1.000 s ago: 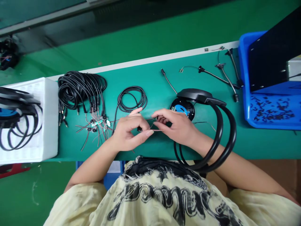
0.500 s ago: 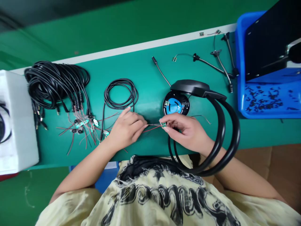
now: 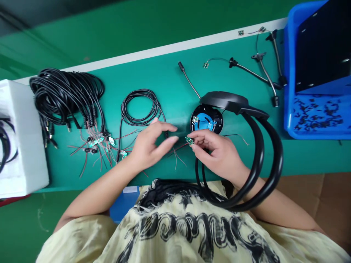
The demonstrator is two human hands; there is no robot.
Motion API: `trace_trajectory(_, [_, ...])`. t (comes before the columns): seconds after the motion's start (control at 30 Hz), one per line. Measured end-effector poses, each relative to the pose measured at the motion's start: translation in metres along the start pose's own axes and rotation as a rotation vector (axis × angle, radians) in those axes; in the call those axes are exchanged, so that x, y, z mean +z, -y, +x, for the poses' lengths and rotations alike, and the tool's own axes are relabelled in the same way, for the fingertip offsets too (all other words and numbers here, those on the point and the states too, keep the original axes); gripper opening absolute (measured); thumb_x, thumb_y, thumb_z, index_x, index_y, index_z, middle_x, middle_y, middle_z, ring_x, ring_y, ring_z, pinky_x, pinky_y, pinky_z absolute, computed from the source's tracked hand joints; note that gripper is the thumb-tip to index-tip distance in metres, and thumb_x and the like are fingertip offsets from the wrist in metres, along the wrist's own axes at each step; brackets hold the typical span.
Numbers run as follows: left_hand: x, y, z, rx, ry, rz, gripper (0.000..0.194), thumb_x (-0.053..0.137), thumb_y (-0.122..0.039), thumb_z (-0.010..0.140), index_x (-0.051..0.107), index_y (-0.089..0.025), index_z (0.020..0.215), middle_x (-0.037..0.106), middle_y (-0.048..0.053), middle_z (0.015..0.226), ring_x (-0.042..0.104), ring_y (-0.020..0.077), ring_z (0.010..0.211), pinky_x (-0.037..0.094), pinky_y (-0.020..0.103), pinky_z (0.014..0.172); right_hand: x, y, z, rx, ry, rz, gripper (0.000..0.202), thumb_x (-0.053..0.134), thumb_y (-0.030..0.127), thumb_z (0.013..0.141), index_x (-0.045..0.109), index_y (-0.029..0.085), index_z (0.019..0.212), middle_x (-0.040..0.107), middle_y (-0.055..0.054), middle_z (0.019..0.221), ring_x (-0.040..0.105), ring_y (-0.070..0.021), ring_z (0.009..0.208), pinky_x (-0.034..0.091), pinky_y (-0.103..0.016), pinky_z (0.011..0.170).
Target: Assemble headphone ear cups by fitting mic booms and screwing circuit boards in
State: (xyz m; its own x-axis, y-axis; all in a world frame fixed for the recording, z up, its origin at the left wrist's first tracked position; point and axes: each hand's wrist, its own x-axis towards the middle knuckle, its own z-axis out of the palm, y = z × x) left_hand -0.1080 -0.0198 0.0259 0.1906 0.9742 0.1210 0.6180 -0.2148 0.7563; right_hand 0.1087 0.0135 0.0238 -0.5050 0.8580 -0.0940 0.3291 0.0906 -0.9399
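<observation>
My right hand [image 3: 216, 151] pinches a small green circuit board [image 3: 189, 140] between thumb and fingertips, with a red wire running left from it. Just left of the board, my left hand [image 3: 152, 144] has thumb and forefinger apart and holds nothing. Thin loose wires [image 3: 176, 155] lie below its fingertips, by the end of a black cable. A headset [image 3: 225, 100] stands right of centre, its black headband loops passing over my right forearm. Its open earcup [image 3: 206, 118], with a blue centre, lies behind my right hand. A coiled black cable [image 3: 141, 107] rests behind my left hand.
At left are a bundle of black cables [image 3: 63, 95], wired boards [image 3: 98, 140] and a white foam box [image 3: 27, 138]. Microphone booms [image 3: 249, 75] lie at the back right, beside a blue bin [image 3: 289, 120] with small black parts and a black panel.
My left hand has let go of the thin wires and opened, moving slightly left. The wires now hang loose below it. The board in my right hand has tilted.
</observation>
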Motion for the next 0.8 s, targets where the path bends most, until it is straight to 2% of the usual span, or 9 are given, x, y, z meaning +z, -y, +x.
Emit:
trace_trajectory(0.1, [0.022, -0.009, 0.005, 0.110, -0.037, 0.016, 0.034, 0.071, -0.041, 0.082, 0.058, -0.019, 0.106, 0.071, 0.004, 0.101, 0.068, 0.0145, 0.096, 0.043, 0.037, 0.109, -0.001, -0.003, -0.003, 0.062, -0.025, 0.012, 0.022, 0.060, 0.017, 0.083, 0.061, 0.019, 0.105, 0.064, 0.002, 0.078, 0.062, -0.0061, 0.066, 0.050, -0.016, 0.060])
trace_trajectory(0.2, [0.037, -0.012, 0.007, 0.192, -0.054, 0.015, 0.029, 0.071, -0.034, 0.082, 0.060, -0.019, 0.104, 0.072, 0.003, 0.098, 0.069, 0.0124, 0.093, 0.045, 0.036, 0.108, -0.003, -0.012, -0.006, 0.138, -0.043, 0.103, 0.022, 0.063, 0.021, 0.083, 0.060, 0.020, 0.105, 0.064, 0.002, 0.077, 0.061, -0.0068, 0.064, 0.049, -0.017, 0.058])
trace_trajectory(0.3, [0.044, -0.010, 0.008, 0.214, -0.039, 0.001, 0.031, 0.071, -0.032, 0.082, 0.062, -0.020, 0.109, 0.073, 0.005, 0.102, 0.070, 0.0133, 0.095, 0.048, 0.036, 0.106, -0.006, -0.021, -0.009, 0.196, -0.022, 0.238, 0.023, 0.064, 0.025, 0.084, 0.058, 0.021, 0.106, 0.063, 0.002, 0.076, 0.061, -0.0083, 0.065, 0.050, -0.020, 0.059])
trace_trajectory(0.4, [0.046, -0.009, 0.010, 0.247, -0.037, -0.002, 0.030, 0.070, -0.030, 0.083, 0.062, -0.020, 0.110, 0.073, 0.005, 0.103, 0.070, 0.0136, 0.093, 0.051, 0.036, 0.103, -0.009, -0.024, -0.014, 0.166, 0.012, 0.248, 0.022, 0.062, 0.025, 0.086, 0.058, 0.023, 0.107, 0.065, 0.002, 0.083, 0.063, -0.0093, 0.073, 0.052, -0.022, 0.066])
trace_trajectory(0.5, [0.046, -0.011, 0.012, 0.271, -0.045, -0.014, 0.024, 0.069, -0.026, 0.085, 0.063, -0.019, 0.107, 0.073, 0.005, 0.101, 0.070, 0.0128, 0.091, 0.052, 0.036, 0.102, -0.014, -0.021, -0.019, 0.067, 0.002, 0.130, 0.023, 0.059, 0.026, 0.089, 0.059, 0.025, 0.112, 0.067, 0.001, 0.090, 0.065, -0.0108, 0.081, 0.053, -0.024, 0.073])
trace_trajectory(0.6, [0.047, -0.013, 0.017, 0.271, -0.056, -0.032, 0.022, 0.070, -0.024, 0.084, 0.064, -0.019, 0.105, 0.073, 0.004, 0.100, 0.070, 0.0120, 0.090, 0.053, 0.034, 0.101, -0.023, -0.019, -0.022, -0.035, -0.044, -0.071, 0.027, 0.056, 0.027, 0.091, 0.060, 0.025, 0.118, 0.067, -0.001, 0.098, 0.064, -0.0115, 0.083, 0.053, -0.025, 0.073])
trace_trajectory(0.7, [0.049, -0.013, 0.028, 0.291, -0.068, 0.034, 0.021, 0.068, -0.025, 0.085, 0.064, -0.019, 0.105, 0.073, 0.004, 0.099, 0.070, 0.0125, 0.091, 0.053, 0.033, 0.100, -0.038, -0.022, -0.019, -0.029, -0.250, -0.338, 0.025, 0.056, 0.028, 0.091, 0.063, 0.024, 0.115, 0.066, -0.004, 0.105, 0.063, -0.0150, 0.085, 0.052, -0.030, 0.078])
trace_trajectory(0.77, [0.053, -0.013, 0.040, 0.350, -0.054, 0.162, 0.021, 0.065, -0.027, 0.088, 0.064, -0.019, 0.107, 0.073, 0.004, 0.100, 0.070, 0.0145, 0.092, 0.047, 0.039, 0.107, -0.049, -0.026, -0.013, 0.028, -0.359, -0.442, 0.028, 0.054, 0.029, 0.091, 0.061, 0.022, 0.117, 0.065, -0.007, 0.108, 0.062, -0.0189, 0.089, 0.051, -0.036, 0.083])
trace_trajectory(0.8, [0.055, -0.014, 0.047, 0.378, -0.035, 0.241, 0.020, 0.062, -0.027, 0.090, 0.064, -0.019, 0.107, 0.073, 0.005, 0.101, 0.070, 0.0157, 0.093, 0.042, 0.044, 0.110, -0.054, -0.029, -0.010, 0.054, -0.363, -0.451, 0.030, 0.053, 0.029, 0.091, 0.060, 0.021, 0.119, 0.065, -0.008, 0.109, 0.062, -0.0201, 0.089, 0.050, -0.038, 0.085])
